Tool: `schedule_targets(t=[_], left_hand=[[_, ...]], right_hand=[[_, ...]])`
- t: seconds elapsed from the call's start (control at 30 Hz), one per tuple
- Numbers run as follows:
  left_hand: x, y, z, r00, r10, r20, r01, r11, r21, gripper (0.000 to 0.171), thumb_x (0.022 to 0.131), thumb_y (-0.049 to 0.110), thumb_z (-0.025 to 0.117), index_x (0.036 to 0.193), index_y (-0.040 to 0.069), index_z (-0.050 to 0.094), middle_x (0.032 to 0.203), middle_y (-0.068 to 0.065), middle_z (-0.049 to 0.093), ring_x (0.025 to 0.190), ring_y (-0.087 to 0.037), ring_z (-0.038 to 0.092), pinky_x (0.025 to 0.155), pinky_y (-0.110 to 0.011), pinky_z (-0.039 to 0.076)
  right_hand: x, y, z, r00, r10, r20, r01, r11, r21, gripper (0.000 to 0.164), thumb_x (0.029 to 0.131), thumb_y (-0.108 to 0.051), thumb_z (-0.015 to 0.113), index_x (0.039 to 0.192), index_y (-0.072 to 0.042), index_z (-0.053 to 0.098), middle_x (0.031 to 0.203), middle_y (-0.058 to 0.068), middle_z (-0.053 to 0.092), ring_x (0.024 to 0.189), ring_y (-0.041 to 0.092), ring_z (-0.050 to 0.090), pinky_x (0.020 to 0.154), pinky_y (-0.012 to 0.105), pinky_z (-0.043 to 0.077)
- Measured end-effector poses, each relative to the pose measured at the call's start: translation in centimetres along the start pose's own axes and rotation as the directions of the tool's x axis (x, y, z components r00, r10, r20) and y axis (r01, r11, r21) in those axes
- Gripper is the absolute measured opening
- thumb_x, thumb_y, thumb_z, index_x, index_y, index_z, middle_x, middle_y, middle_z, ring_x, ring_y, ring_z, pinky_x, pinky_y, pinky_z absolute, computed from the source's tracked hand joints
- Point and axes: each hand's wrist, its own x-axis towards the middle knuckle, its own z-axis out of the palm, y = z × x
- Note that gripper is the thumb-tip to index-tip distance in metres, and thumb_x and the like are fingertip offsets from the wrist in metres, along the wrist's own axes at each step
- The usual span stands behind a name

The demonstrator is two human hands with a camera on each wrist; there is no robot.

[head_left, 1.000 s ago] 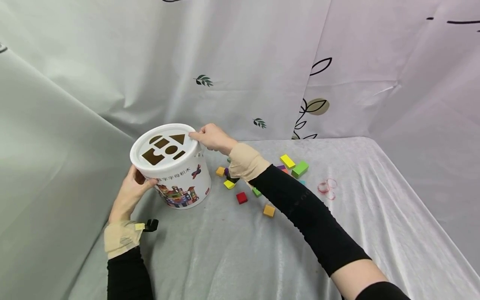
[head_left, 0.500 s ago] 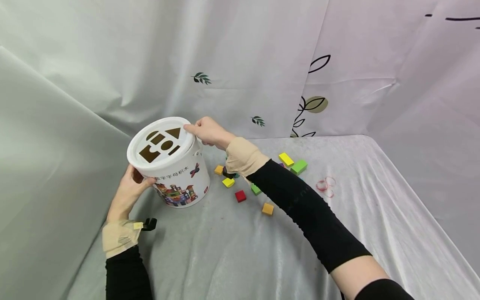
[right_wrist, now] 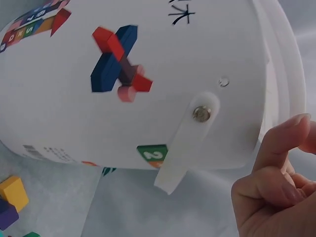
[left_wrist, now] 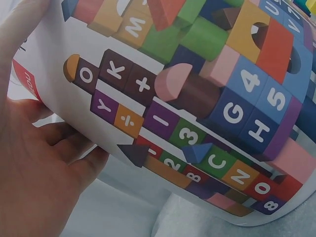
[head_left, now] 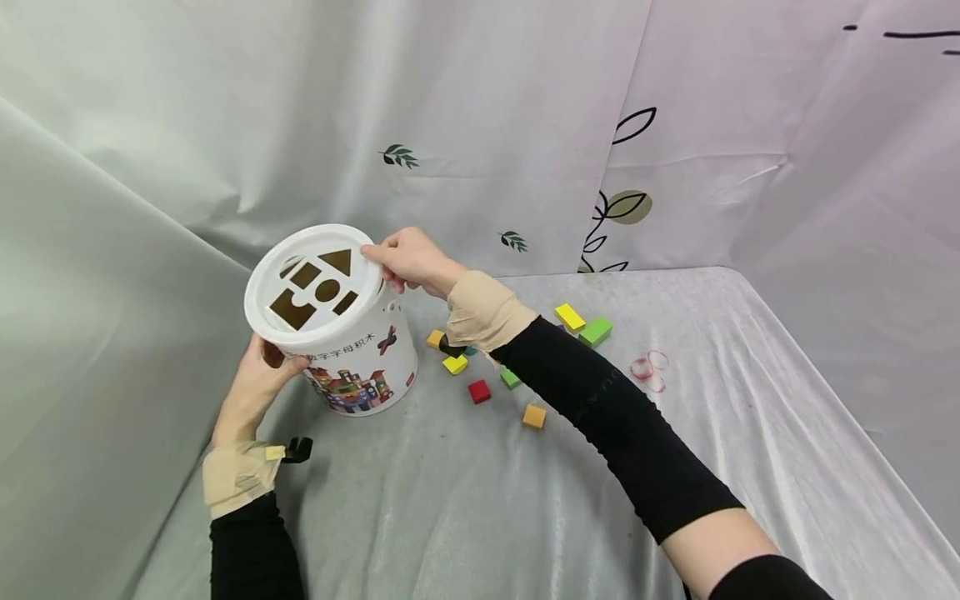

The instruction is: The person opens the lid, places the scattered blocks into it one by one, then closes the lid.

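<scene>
A white toy-block bucket (head_left: 360,367) with printed blocks stands at the left of the cloth-covered table in the head view. Its white lid (head_left: 330,321) has cut-out shapes and is raised at the right side, where the right wrist view shows a gap under the lid's rim (right_wrist: 291,64). My left hand (head_left: 258,379) grips the bucket's left side below the lid, thumb in front and the fingers behind; the left wrist view shows these fingers (left_wrist: 64,143) against the printed wall. My right hand (head_left: 416,260) pinches the lid's right edge, thumb on top and fingers curled below.
Several loose blocks lie right of the bucket, among them a red block (head_left: 479,391), an orange block (head_left: 533,417) and a green block (head_left: 596,332). My right sleeve (head_left: 600,417) passes over some. A white strap handle (right_wrist: 182,143) hangs on the bucket. Curtains (head_left: 480,125) hang behind.
My right hand has moved up and a little left with the lid's edge, so the lid tilts more to the left. The left hand keeps its grip.
</scene>
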Motion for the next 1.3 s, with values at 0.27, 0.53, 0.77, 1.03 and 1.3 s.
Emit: schedule_targets(t=[0.27, 0.53, 0.77, 1.03, 1.3], left_hand=[[-0.2, 0.0, 0.0, 1.000, -0.002, 0.002, 0.002, 1.000, 0.010, 0.076, 0.088, -0.001, 0.070, 0.151, 0.016, 0.030, 0.136, -0.012, 0.045, 0.118, -0.021, 0.048, 0.090, -0.023, 0.044], [-0.3, 0.0, 0.0, 1.000, -0.006, 0.006, 0.006, 1.000, 0.014, 0.078, 0.088, -0.001, 0.069, 0.152, 0.016, 0.029, 0.137, -0.012, 0.042, 0.121, -0.022, 0.044, 0.091, -0.022, 0.042], [0.1, 0.1, 0.1, 1.000, -0.018, -0.004, 0.018, 1.000, 0.016, 0.079, 0.089, -0.001, 0.069, 0.153, 0.018, 0.027, 0.133, -0.014, 0.042, 0.117, -0.021, 0.045, 0.088, -0.021, 0.044], [0.4, 0.1, 0.2, 1.000, -0.015, -0.001, 0.015, 1.000, 0.016, 0.081, 0.089, -0.001, 0.069, 0.155, 0.014, 0.023, 0.137, -0.027, 0.033, 0.116, -0.021, 0.044, 0.086, -0.021, 0.044], [0.6, -0.1, 0.1, 1.000, -0.017, 0.002, 0.017, 1.000, 0.008, 0.082, 0.089, -0.005, 0.067, 0.155, 0.015, 0.022, 0.139, -0.025, 0.033, 0.117, -0.021, 0.044, 0.086, -0.021, 0.044]], right_hand=[[-0.6, -0.9, 0.0, 0.999, -0.014, 0.042, 0.011, 0.997, 0.077, 0.037, 0.100, -0.035, 0.056, 0.081, -0.003, 0.061, 0.059, 0.005, 0.052, 0.044, 0.016, 0.047, 0.044, 0.023, 0.030], [-1.7, -1.4, -1.4, 0.999, -0.028, 0.024, 0.026, 0.998, 0.065, 0.039, 0.100, -0.036, 0.056, 0.080, -0.004, 0.059, 0.060, 0.005, 0.051, 0.045, 0.016, 0.047, 0.046, 0.024, 0.032], [-3.7, -1.7, -5.5, 0.998, -0.046, -0.048, 0.047, 0.999, 0.001, 0.035, 0.100, -0.035, 0.057, 0.084, -0.004, 0.064, 0.064, 0.007, 0.054, 0.047, 0.017, 0.049, 0.046, 0.025, 0.036], [-7.0, -1.4, -12.0, 0.984, -0.104, -0.142, 0.083, 0.986, -0.146, 0.032, 0.101, -0.032, 0.055, 0.092, -0.002, 0.065, 0.073, 0.013, 0.057, 0.049, 0.017, 0.050, 0.045, 0.026, 0.039], [-11.1, 1.0, -18.1, 0.948, -0.135, -0.289, 0.037, 0.946, -0.321, 0.035, 0.100, -0.038, 0.054, 0.090, -0.005, 0.059, 0.069, 0.011, 0.057, 0.050, 0.020, 0.054, 0.049, 0.028, 0.039]])
